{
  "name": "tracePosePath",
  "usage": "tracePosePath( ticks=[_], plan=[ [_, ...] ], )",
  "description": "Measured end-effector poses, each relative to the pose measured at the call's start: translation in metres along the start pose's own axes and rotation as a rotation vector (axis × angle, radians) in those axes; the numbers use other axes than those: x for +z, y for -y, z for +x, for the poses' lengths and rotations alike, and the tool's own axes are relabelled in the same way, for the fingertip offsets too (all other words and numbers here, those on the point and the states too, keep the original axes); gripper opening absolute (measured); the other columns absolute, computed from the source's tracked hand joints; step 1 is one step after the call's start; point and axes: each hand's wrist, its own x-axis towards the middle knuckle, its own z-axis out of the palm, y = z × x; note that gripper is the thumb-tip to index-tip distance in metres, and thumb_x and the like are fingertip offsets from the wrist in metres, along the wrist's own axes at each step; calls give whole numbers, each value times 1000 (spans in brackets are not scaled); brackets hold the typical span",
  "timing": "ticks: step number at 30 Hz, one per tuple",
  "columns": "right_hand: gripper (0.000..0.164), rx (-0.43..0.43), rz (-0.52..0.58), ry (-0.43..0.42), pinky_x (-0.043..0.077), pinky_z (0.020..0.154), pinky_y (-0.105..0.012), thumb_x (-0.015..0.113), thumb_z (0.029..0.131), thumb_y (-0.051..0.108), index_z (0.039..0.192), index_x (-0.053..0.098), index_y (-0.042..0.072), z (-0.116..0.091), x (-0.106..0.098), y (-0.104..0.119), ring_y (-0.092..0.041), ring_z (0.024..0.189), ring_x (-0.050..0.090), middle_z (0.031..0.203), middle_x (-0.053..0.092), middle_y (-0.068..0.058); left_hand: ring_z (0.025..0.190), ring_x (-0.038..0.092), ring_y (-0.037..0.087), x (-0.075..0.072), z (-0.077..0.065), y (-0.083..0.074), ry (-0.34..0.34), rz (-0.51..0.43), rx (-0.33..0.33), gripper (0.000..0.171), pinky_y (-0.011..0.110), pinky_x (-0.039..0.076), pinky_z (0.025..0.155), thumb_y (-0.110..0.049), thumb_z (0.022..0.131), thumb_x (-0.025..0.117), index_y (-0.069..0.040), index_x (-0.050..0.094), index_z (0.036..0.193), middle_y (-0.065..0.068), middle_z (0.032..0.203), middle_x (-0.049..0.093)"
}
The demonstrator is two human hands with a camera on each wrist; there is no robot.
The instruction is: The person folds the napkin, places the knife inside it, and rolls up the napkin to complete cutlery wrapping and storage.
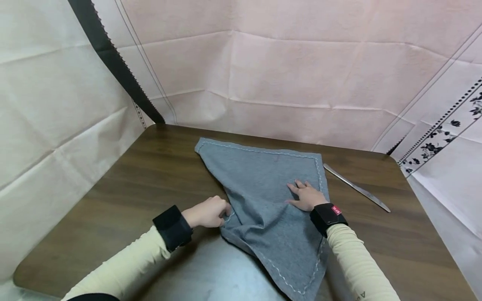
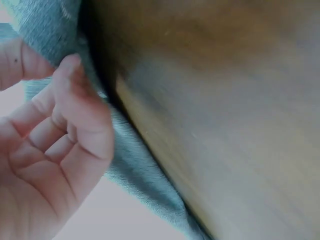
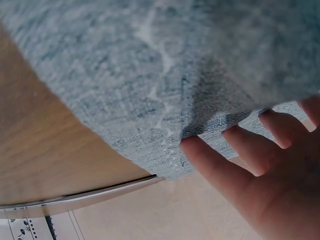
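A grey-blue cloth [image 1: 271, 175] with light wavy stitching along its hems lies on the wooden table, its lower part rumpled. At its left edge my left hand [image 1: 211, 212] pinches the hem between thumb and curled fingers; the left wrist view shows the cloth [image 2: 47, 30] caught at the fingertips. My right hand [image 1: 306, 196] rests on the cloth near its right hem, fingers spread. In the right wrist view those fingers [image 3: 207, 162] lie fairly straight against the fabric. Folds run across the cloth between both hands.
Right of the cloth lies a silver table knife [image 1: 357, 188], slanting toward the table's right side. The brown wooden table [image 1: 150, 175] has rounded corners. Pale wrinkled sheeting [image 1: 282, 75] hangs behind it, with a black strip [image 1: 116, 62] at left.
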Motion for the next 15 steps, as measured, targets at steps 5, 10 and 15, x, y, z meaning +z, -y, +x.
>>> tracePosePath(
  ticks=[5,10,15],
  plan=[
    [65,11,3,-7,30,91,-61,54,89,42,140,36,7,0,-1,-1,-48,128,20,143,26,-25,56,45,5,3,-24,-6,61,19,-23,16,22,43,58,4,70,63,0,67,85,-2,65,55],
    [65,5,10,-10,31,90,-62,55,89,41,139,36,6,0,-2,0,-49,127,20,142,26,-26,57,42,5,7,-41,-13,85,2,-36,14,21,41,57,5,68,63,-1,66,80,1,69,57],
    [64,7,12,1,30,90,-62,54,89,40,140,34,6,0,-2,2,-49,128,19,143,24,-26,51,33,3,5,-46,-10,54,-20,-28,7,18,33,50,2,71,63,-5,62,70,-7,59,45]
  ],
)
